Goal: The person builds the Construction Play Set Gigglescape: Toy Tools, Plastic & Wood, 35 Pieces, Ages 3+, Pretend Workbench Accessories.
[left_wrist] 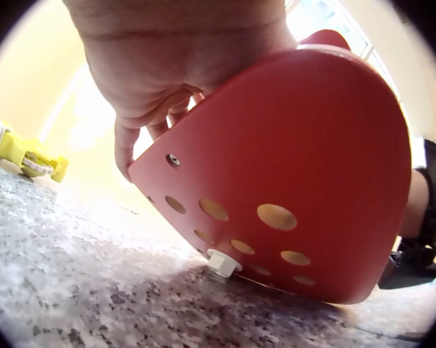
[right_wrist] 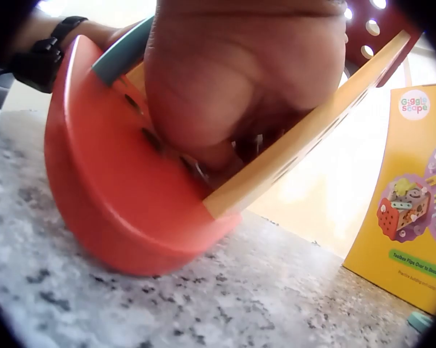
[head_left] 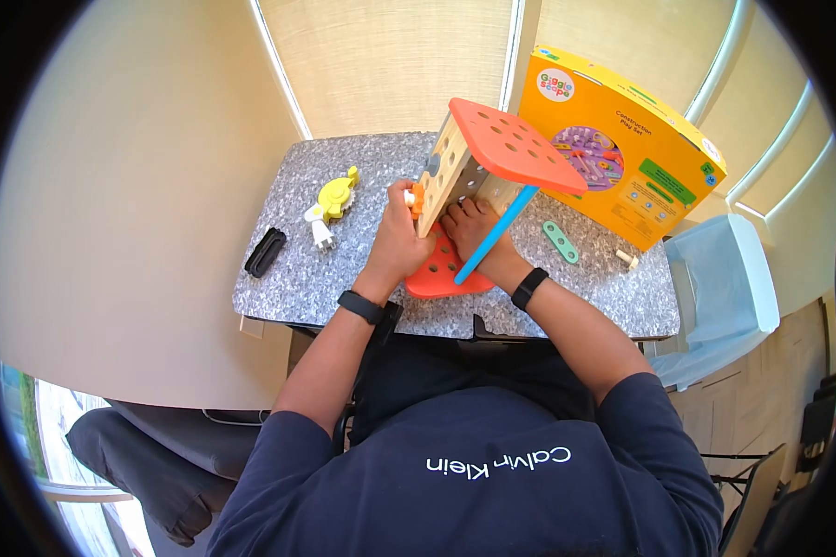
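Note:
A toy toolbox with red end panels (head_left: 518, 144), perforated wooden sides (head_left: 444, 167) and a blue rod (head_left: 497, 234) stands on one red end (left_wrist: 305, 145), tilted. My left hand (head_left: 401, 243) is at its left wooden side, its fingers curled round an orange nut-like piece (head_left: 417, 199) with a white part beside it. My right hand (head_left: 476, 232) reaches inside between the wooden sides, fingers bent toward the inner wall; I cannot tell what its fingertips hold. In the right wrist view the back of the right hand (right_wrist: 240, 80) hides them. A white bolt head (left_wrist: 222, 263) sticks out of the lower red panel.
On the speckled table (head_left: 372, 153) lie a yellow-and-white toy piece (head_left: 333, 204) and a black case (head_left: 266, 252) to the left. A green perforated strip (head_left: 560, 242) and a cream bolt (head_left: 627, 259) lie right. A yellow box (head_left: 622, 139) stands behind; a light-blue chair (head_left: 729, 297) is beside.

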### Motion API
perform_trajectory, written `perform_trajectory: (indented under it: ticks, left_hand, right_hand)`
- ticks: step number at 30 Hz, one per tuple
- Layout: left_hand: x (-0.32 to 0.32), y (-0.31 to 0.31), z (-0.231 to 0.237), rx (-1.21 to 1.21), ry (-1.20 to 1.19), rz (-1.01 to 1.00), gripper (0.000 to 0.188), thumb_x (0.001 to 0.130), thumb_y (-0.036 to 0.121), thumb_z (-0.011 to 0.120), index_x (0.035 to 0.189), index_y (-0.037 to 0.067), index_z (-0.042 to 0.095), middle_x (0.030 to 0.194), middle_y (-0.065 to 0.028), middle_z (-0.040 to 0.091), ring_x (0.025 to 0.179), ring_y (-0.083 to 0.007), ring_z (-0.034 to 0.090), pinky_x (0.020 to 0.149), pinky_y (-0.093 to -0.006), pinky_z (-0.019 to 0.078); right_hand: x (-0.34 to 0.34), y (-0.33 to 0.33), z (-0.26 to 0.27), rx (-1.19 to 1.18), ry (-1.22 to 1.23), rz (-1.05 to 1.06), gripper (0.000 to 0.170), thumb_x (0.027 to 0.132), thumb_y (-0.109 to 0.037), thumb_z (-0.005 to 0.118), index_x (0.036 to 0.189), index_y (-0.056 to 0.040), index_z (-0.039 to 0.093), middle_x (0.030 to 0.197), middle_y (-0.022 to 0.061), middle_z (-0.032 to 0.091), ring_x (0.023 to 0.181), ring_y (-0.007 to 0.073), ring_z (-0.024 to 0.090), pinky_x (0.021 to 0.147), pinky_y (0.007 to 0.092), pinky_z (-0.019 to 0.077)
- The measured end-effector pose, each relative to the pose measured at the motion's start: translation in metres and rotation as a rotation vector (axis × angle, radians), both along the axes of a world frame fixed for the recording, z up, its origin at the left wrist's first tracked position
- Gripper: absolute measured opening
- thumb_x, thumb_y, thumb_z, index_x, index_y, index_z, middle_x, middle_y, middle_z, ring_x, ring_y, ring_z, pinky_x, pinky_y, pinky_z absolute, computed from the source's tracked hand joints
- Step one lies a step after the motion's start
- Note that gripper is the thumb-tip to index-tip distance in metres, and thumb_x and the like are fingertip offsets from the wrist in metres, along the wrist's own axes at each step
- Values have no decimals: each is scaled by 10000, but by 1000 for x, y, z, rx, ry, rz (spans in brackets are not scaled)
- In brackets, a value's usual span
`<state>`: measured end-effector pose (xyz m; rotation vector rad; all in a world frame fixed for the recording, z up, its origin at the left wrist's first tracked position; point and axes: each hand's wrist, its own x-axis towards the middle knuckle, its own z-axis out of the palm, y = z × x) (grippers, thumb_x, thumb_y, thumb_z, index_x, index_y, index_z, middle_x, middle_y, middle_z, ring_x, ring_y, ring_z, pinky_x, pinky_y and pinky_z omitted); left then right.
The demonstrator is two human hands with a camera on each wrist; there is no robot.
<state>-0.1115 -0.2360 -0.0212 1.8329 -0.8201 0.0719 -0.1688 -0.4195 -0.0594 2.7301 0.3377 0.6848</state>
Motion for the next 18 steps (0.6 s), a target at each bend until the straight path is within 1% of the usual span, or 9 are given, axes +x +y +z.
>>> perform_trajectory:
  ticks: [3,4,6,10,12,13,15,16,18]
  left_hand:
    - [0,0,0,15,-3,9,718,747,-8,652,1391,13,336,1182,-344,594,1152,-558,581,996,-547,489]
    - [0,0,1,15,-3,8,718,747,-8,652,1391,13,336,1182,-344,594,1152,-558,581,996,-547,489]
    - [-1,0,2,14,9,8,712,750,-23,640,1392,13,336,1177,-344,598,1139,-554,594,987,-543,498]
    - [-2,-2,1,-24,80,-5,696,758,-35,628,1389,10,337,1170,-345,602,1118,-553,607,971,-541,509]
    - [-3,-3,-2,-30,-1,19,680,772,-34,627,1387,7,338,1164,-345,608,1101,-551,617,950,-538,519]
    - [-4,-2,-2,-28,0,19,680,772,-34,627,1387,7,338,1164,-345,608,1101,-551,617,950,-538,519]
    - [-5,-3,0,0,-23,49,669,781,-24,637,1382,4,344,1157,-345,615,1109,-542,619,939,-538,520]
    - [-4,-4,-1,1,-25,47,669,781,-24,637,1382,4,344,1157,-345,615,1109,-542,619,939,-538,520]
    - [-2,-4,-3,-1,-59,53,653,791,-10,652,1373,9,358,1157,-334,618,1097,-534,625,930,-531,524]
  right_hand:
    - [-1,0,1,-25,4,-8,303,933,-249,541,1150,-141,722,1145,34,672,1165,235,581,1032,403,392]
    - [-3,2,5,-25,4,-8,303,933,-249,541,1150,-141,722,1145,34,672,1165,235,581,1032,403,392]
    - [-4,7,13,27,123,-68,276,912,-279,596,1121,-131,696,1137,35,671,1182,232,576,1045,399,402]
    - [-4,14,24,73,220,-108,315,886,-329,634,1126,-135,701,1156,30,674,1175,233,574,1033,409,398]
    - [-8,18,33,64,267,-121,343,859,-355,668,1118,-135,710,1151,39,677,1155,228,575,1027,416,395]
    - [-7,17,27,66,269,-121,343,859,-355,668,1118,-135,710,1151,39,677,1155,228,575,1027,416,395]
    - [-5,12,13,105,91,-78,303,882,-322,656,1102,-119,707,1132,50,673,1150,226,576,1021,390,390]
    - [-7,10,12,107,89,-80,303,882,-322,656,1102,-119,707,1132,50,673,1150,226,576,1021,390,390]
    - [-16,5,9,-10,45,-29,322,920,-239,620,1178,-63,699,1183,83,671,1202,258,585,1062,401,417]
